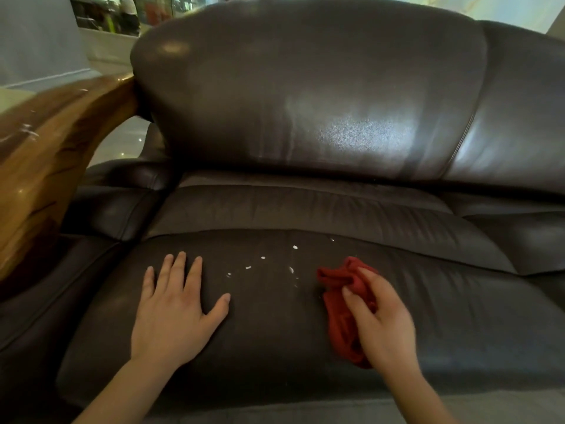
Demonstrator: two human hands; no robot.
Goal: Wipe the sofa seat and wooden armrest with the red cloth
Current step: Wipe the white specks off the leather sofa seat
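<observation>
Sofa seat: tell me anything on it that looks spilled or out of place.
Small white specks are scattered on the dark sofa seat, between the flat left hand and the red cloth bunched in the right hand. Similar pale marks show on the wooden armrest.

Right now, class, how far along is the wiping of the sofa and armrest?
Nothing looks done yet. In hand: the right hand grips the red cloth on the seat cushion, while the left hand lies flat. Left: white specks between the hands, and pale marks on the wooden armrest.
</observation>
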